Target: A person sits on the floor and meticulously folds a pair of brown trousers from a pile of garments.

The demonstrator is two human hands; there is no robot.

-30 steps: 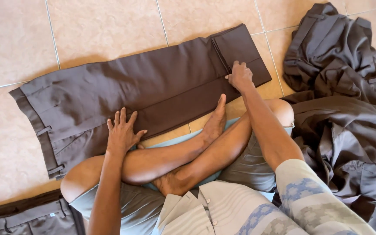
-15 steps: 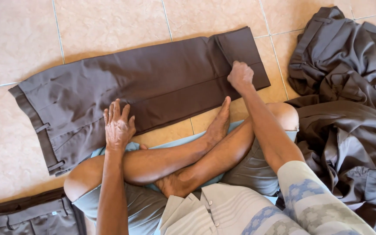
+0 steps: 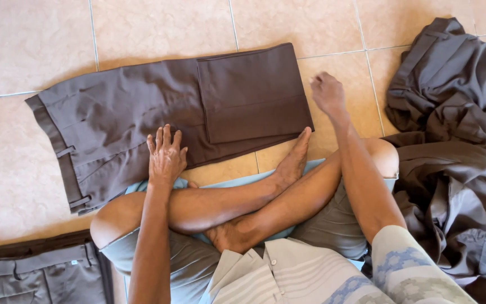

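The brown trousers are laid lengthwise left to right on the tiled floor (waistband leftward, legs folded back); the left hand is pressed flat, fingers together, while the right hand is held loosely curled, empty.

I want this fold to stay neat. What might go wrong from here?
The folded-over leg section lies loose with the right hand off it, so it may spring open. The left hand pins only the near edge of the brown trousers. The right foot touches their edge and might drag it.
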